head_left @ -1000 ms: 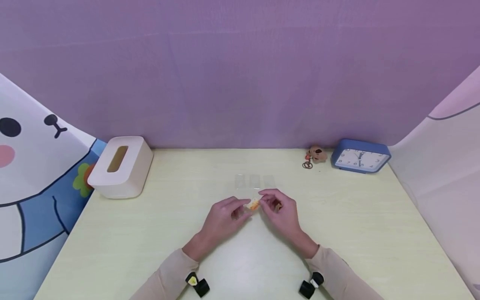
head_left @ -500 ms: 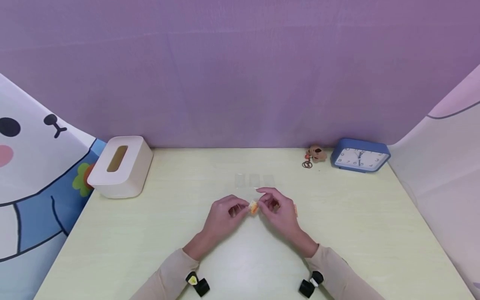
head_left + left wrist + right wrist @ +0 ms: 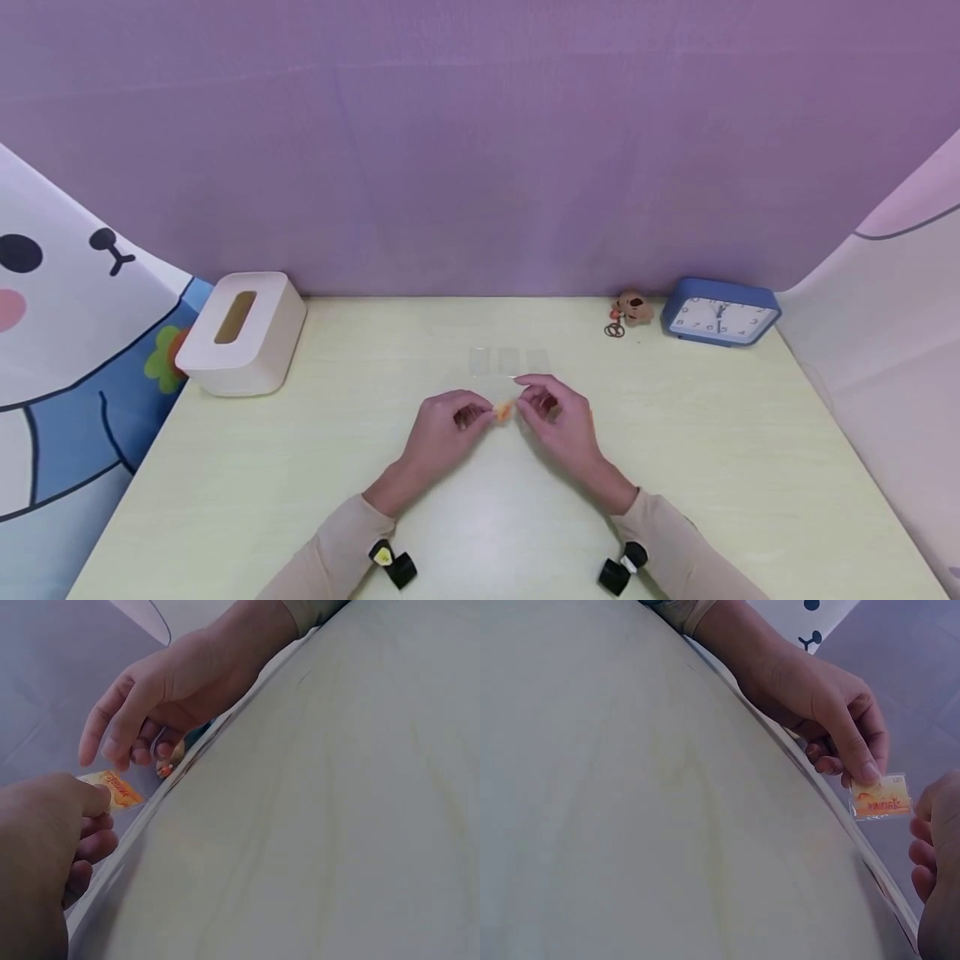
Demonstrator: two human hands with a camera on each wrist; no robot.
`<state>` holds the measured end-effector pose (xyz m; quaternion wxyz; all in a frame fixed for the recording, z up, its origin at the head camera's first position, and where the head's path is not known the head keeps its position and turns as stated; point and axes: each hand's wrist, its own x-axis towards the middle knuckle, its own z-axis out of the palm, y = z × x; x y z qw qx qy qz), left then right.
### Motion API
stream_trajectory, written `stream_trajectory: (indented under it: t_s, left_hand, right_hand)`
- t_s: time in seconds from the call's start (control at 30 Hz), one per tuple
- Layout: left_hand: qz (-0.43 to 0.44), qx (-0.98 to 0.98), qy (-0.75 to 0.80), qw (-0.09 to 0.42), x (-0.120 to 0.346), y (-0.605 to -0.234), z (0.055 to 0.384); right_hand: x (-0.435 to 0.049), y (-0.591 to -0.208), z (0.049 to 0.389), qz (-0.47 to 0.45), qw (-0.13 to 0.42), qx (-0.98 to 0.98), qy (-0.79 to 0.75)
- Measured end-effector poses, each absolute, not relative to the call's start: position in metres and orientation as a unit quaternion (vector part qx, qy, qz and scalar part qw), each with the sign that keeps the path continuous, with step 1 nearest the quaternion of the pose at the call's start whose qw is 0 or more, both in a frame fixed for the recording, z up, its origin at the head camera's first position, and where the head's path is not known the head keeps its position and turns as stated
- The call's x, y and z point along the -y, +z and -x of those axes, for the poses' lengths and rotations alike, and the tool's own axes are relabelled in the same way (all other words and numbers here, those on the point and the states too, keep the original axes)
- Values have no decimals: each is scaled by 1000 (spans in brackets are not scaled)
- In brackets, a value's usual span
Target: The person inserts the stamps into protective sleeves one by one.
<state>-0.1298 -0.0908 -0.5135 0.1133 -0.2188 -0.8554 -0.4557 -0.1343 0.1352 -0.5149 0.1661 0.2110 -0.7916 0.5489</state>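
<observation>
My left hand (image 3: 446, 433) pinches a small orange and pale-yellow postage stamp (image 3: 883, 801) in a clear sleeve, thumb and index finger on one edge. Printed digits show in its upper corner in the right wrist view. Facing it, my right hand (image 3: 558, 425) has its index finger extended and its thumb apart from it, the other fingers loosely bent. The right fingertips are right at the stamp's free edge. A sliver of orange shows beside the right hand's outer side in the head view, mostly hidden. Just beyond the hands lie three clear rectangular pieces (image 3: 508, 361).
A white tissue box (image 3: 243, 333) stands at the back left of the pale table (image 3: 360, 358). At the back right are a brown animal-head keychain (image 3: 634, 308) and a blue clock (image 3: 722, 312). A purple cloth (image 3: 480, 167) hangs behind the table.
The stamp has turned in the left fingers and shifted slightly left with that hand. An orange sliver has come into sight beside the right hand, which has barely moved.
</observation>
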Motion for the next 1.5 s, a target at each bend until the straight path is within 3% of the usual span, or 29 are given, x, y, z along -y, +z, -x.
stream_trajectory:
  t_s: [0.43, 0.97, 1.5]
  left_hand:
    - [133, 860, -478, 117, 118, -513, 155]
    - [67, 877, -460, 124, 134, -514, 175]
    - [18, 894, -422, 154, 135, -519, 186]
  right_hand:
    - [-158, -510, 137, -157, 152, 833, 507]
    - [-178, -519, 146, -252, 138, 882, 373]
    - [-176, -521, 146, -266, 144, 871, 387]
